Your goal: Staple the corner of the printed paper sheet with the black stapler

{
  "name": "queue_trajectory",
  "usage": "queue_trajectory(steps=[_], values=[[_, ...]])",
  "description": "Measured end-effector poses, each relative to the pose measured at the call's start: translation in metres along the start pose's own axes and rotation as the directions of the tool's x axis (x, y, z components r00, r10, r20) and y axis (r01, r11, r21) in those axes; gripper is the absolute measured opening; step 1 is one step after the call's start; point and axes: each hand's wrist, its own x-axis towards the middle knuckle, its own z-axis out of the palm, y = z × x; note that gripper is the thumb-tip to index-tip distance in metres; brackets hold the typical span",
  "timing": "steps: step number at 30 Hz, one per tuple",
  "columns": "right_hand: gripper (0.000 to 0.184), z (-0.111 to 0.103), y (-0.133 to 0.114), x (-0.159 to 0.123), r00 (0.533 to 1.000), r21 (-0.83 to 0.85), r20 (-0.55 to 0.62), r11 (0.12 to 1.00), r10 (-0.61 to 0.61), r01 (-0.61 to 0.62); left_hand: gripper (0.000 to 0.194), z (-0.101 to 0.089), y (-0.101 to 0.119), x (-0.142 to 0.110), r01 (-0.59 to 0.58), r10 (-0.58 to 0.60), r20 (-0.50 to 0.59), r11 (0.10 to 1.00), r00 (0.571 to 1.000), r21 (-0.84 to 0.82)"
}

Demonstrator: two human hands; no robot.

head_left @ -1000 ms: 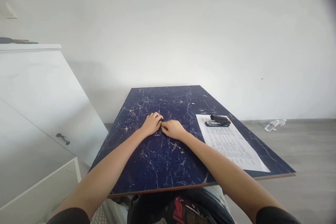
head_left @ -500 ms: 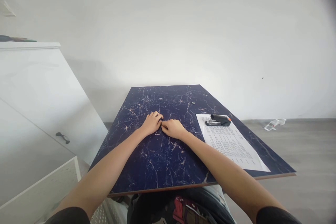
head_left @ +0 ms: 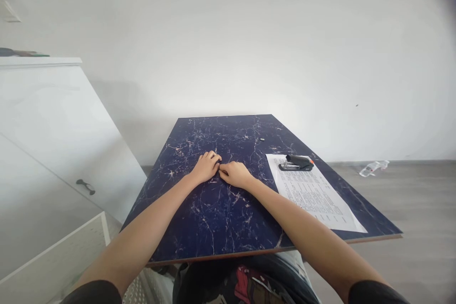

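My left hand (head_left: 205, 166) rests palm down on the dark blue marbled table (head_left: 213, 228), fingers a little bent and apart, holding nothing. Beside it, my right hand (head_left: 235, 174) lies on the table with its fingers loosely curled together and nothing seen in them. The fingertips of both hands meet or nearly meet; whether they touch I cannot tell. To the right, a black stapler (head_left: 296, 163) with an orange spot sits on the upper part of a printed sheet of paper (head_left: 320, 199). Farther back lies a tiny silvery piece (head_left: 262, 139), too small to name.
A white cabinet (head_left: 71, 118) with a dark handle (head_left: 85, 186) stands at the left. Behind the table rises a white wall (head_left: 228, 38). A clear plastic piece (head_left: 373, 168) lies on the grey floor (head_left: 423, 199) at the right. A white-rimmed panel (head_left: 64, 251) is at lower left.
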Motion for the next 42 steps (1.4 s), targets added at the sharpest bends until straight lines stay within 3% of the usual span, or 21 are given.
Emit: queue_trajectory(steps=[24, 34, 38, 42], values=[[0.035, -0.005, -0.002, -0.003, 1.0, 0.02, 0.022, 1.0, 0.008, -0.009, 0.025, -0.001, 0.001, 0.0, 0.004, -0.004, 0.003, 1.0, 1.0, 0.0], [0.025, -0.009, 0.013, -0.01, 0.995, 0.127, -0.007, 0.987, -0.102, 0.102, 0.024, -0.004, 0.005, 0.0, 0.008, -0.008, 0.001, 1.0, 1.0, 0.011], [0.015, -0.024, 0.024, -0.013, 0.993, 0.169, -0.015, 0.978, -0.118, 0.119, 0.024, -0.004, 0.004, -0.001, 0.003, -0.003, 0.0, 1.0, 1.0, 0.003], [0.012, -0.055, 0.058, -0.025, 0.998, 0.211, -0.066, 0.977, -0.015, 0.029, 0.025, -0.001, 0.003, -0.001, -0.002, 0.002, -0.004, 1.0, 1.0, -0.001]])
